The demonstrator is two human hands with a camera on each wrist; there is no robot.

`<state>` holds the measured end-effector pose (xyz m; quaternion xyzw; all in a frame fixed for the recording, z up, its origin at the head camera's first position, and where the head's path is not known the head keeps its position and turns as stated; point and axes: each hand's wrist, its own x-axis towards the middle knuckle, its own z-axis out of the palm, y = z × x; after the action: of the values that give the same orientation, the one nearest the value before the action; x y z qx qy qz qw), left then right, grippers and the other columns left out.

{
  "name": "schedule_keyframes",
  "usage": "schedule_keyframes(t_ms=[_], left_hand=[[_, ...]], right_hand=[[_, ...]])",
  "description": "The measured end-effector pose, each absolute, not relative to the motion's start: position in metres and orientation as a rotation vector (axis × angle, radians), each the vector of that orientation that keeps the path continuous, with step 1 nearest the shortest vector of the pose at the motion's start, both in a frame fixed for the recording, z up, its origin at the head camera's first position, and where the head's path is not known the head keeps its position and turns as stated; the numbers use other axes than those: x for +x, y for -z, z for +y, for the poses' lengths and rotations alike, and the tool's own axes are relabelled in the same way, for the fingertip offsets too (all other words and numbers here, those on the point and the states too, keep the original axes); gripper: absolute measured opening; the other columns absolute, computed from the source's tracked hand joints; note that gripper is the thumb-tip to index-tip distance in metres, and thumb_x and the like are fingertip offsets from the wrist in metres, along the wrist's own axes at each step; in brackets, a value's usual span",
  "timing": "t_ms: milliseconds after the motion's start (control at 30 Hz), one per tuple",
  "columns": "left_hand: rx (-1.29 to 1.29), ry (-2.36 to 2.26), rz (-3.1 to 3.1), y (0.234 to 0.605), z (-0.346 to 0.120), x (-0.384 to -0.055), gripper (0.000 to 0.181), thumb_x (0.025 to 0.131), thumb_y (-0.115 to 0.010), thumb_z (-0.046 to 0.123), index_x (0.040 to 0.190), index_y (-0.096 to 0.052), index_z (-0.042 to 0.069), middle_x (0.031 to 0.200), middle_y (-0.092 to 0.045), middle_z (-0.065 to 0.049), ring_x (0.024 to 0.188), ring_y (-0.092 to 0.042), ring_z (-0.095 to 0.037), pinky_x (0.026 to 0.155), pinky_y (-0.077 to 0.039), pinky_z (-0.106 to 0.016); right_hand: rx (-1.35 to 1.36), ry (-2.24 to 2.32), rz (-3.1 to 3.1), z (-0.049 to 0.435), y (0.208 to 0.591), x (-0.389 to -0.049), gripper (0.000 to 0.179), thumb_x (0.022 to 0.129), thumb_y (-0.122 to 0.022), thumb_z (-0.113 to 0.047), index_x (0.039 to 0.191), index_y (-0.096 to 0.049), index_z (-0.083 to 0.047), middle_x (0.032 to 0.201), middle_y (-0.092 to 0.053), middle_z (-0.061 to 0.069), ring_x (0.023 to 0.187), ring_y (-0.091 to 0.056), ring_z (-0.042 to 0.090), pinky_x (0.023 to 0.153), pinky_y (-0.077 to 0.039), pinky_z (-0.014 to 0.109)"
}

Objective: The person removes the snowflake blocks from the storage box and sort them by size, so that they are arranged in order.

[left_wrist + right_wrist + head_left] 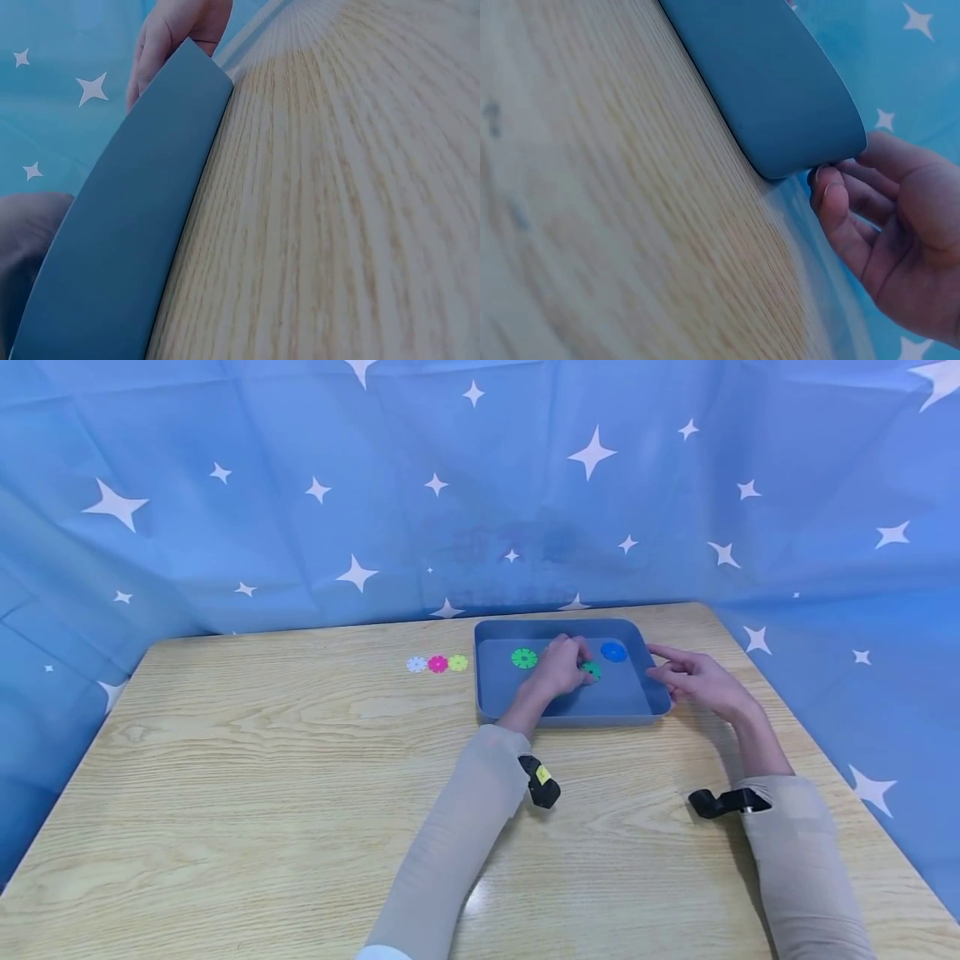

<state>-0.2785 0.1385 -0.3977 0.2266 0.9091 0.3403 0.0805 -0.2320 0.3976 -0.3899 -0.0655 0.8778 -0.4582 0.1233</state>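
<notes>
Left hand (558,668) inside the tray, fingers curled, seeming to pinch a dark-green, flat, notched disc (592,671), likely plastic. Exact fingertip contact not clear; in the left wrist view the tray wall hides the pinch. Right hand (701,682) at the tray's three o'clock, fingers curled about the rim, holding it.

Handling, my judgement: a thin disc like this wants finger and thumb on opposite edges, turned level and clear of its neighbours. The right hand does best with light, steady pressure, so the tray neither skids nor tips.

Position: dark-green disc at the left hand's three o'clock, right at the fingertips, over the tray floor. Bright-blue notched disc (613,652) near it, at its two o'clock. Bright-green notched disc (524,658) at the left hand's nine o'clock, untouched.

Around these, the shallow grey-blue rectangular tray (592,722). Outside its nine o'clock wall, a row: white disc (416,664), pink disc (437,664), yellow disc (457,662), on the pale wood-grain table (300,793). Blue, white-starred curtain (270,543) at twelve.
</notes>
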Motion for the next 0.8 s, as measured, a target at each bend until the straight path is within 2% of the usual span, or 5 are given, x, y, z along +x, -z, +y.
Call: schedule_keyframes(t_ms=[167, 367, 600, 800], left_hand=[[0.681, -1.170, 2.664, 0.397, 0.137, -0.277, 0.016, 0.094, -0.073, 0.010, 0.108, -0.066, 0.011, 0.093, -0.061, 0.001, 0.084, -0.056, -0.010, 0.071, -0.045, -0.020], [0.709, -1.362, 2.597, 0.393, 0.131, -0.270, 0.014, 0.100, -0.064, 0.009, 0.113, -0.067, 0.007, 0.087, -0.061, -0.001, 0.076, -0.055, -0.012, 0.065, -0.044, -0.021], [0.767, -1.678, 2.414, 0.384, 0.112, -0.259, 0.016, 0.100, -0.062, 0.006, 0.114, -0.065, -0.001, 0.085, -0.064, -0.005, 0.073, -0.059, -0.015, 0.065, -0.046, -0.022], [0.730, -1.810, 2.340, 0.371, 0.087, -0.252, 0.014, 0.100, -0.064, 0.008, 0.112, -0.066, 0.002, 0.091, -0.066, -0.007, 0.078, -0.062, -0.015, 0.072, -0.050, -0.022]], right_hand=[[-0.218, 1.325, 2.563, 0.397, 0.388, -0.232, 0.065, 0.104, -0.060, -0.027, 0.158, -0.032, -0.007, 0.091, -0.062, 0.008, 0.068, -0.055, 0.024, 0.064, -0.050, 0.033], [-0.194, 1.366, 2.536, 0.397, 0.389, -0.231, 0.063, 0.104, -0.060, -0.026, 0.158, -0.033, -0.011, 0.082, -0.058, 0.006, 0.064, -0.052, 0.025, 0.061, -0.047, 0.034], [-0.196, 1.377, 2.529, 0.397, 0.390, -0.231, 0.064, 0.104, -0.060, -0.026, 0.158, -0.032, -0.010, 0.078, -0.054, 0.006, 0.063, -0.050, 0.026, 0.061, -0.047, 0.035], [-0.193, 1.383, 2.525, 0.396, 0.389, -0.231, 0.063, 0.104, -0.060, -0.025, 0.158, -0.032, -0.010, 0.076, -0.052, 0.006, 0.063, -0.049, 0.026, 0.061, -0.046, 0.035]])
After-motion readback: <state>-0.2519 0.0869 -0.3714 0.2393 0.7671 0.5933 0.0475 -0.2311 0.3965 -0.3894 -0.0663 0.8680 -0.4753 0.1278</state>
